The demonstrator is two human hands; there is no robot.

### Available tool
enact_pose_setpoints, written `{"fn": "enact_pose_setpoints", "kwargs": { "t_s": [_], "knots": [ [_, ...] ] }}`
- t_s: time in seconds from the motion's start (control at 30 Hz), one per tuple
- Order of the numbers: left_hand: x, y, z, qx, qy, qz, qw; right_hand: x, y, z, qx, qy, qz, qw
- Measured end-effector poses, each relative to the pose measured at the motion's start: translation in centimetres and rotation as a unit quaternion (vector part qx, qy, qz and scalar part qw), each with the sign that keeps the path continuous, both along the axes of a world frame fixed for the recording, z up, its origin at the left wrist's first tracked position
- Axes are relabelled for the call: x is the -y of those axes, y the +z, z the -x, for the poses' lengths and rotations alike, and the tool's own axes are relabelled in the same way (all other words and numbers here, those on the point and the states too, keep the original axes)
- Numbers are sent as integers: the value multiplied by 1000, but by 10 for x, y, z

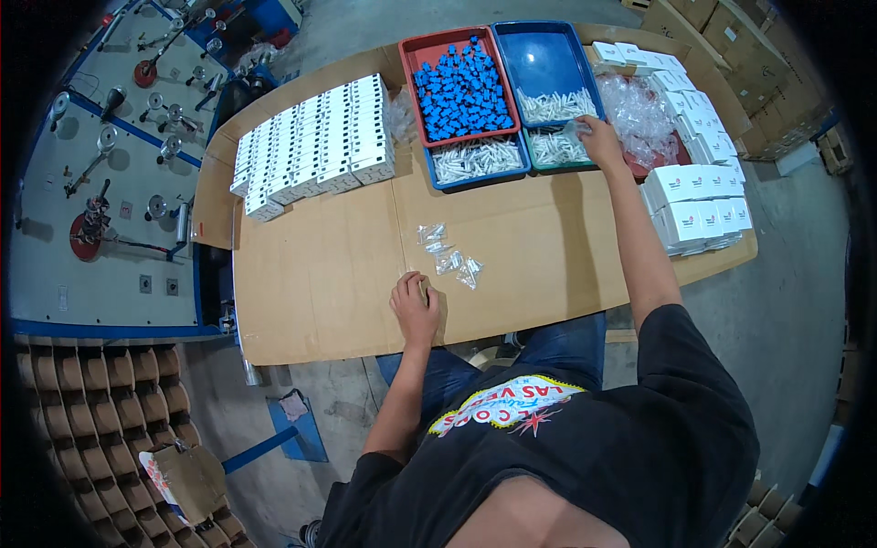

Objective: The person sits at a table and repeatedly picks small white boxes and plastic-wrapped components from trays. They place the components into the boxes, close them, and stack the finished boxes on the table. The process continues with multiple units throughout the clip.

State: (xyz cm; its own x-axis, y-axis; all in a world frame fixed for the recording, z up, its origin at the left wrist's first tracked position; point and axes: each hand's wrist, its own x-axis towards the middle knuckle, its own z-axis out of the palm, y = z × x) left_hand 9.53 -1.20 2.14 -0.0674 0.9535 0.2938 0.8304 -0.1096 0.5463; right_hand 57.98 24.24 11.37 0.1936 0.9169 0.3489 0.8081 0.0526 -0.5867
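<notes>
My right hand [600,143] reaches over the green tray [565,168] of small white plastic pieces [554,146]. Its fingers are closed on a small clear plastic bag [577,129], whose contents I cannot make out. My left hand [417,309] rests on the cardboard tabletop [320,283], fingers loosely bent and thumb apart, with nothing seen in it. Just beyond it lie several small clear bags [448,262] with little pieces inside. Further off stand a red tray [408,64] of blue parts [463,89] and blue trays [539,64] with more white pieces.
Rows of white boxes [315,137] with dark openings stand at the left. On the right, clear plastic bags [637,111] lie in a heap beside stacked white boxes [699,205]. Cardboard walls edge the table's far side. A grey-and-blue machine panel [137,237] stands at the far left.
</notes>
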Motion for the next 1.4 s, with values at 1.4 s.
{"fn": "enact_pose_setpoints", "kwargs": {
  "t_s": [1.4],
  "knots": [
    [0, 0, -2, 12, -5, -10, 1000, 110, -91, 95, -315, 133, 211, 916]
  ]
}}
